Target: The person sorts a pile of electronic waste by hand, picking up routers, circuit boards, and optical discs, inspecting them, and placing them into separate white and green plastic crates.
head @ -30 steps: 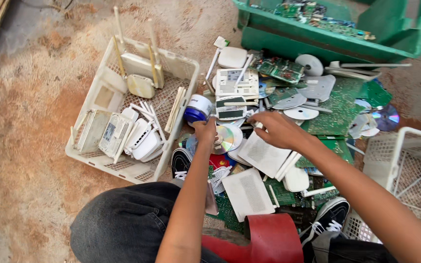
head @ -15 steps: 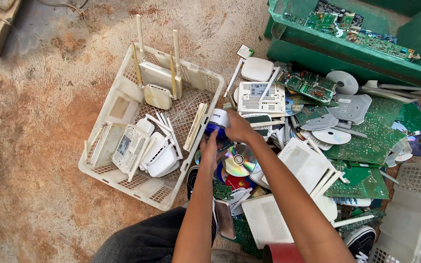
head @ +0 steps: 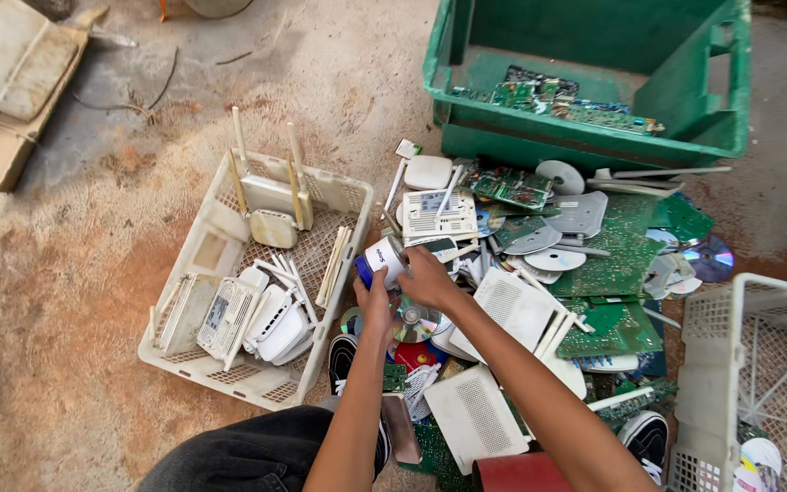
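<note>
Centre frame, both hands, left and right, grip a small white-and-blue tub; likely light, stiff, smooth plastic, best held round its sides.

green crate — circuit boards, white basket

e-waste sorting yard — dirt ground | circuit boards | green crate

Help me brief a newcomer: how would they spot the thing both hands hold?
Start at the white basket of routers on the left. Just past its right rim, both hands hold a small white cylinder; its blue end sets it apart from the flat white casings nearby.
</note>
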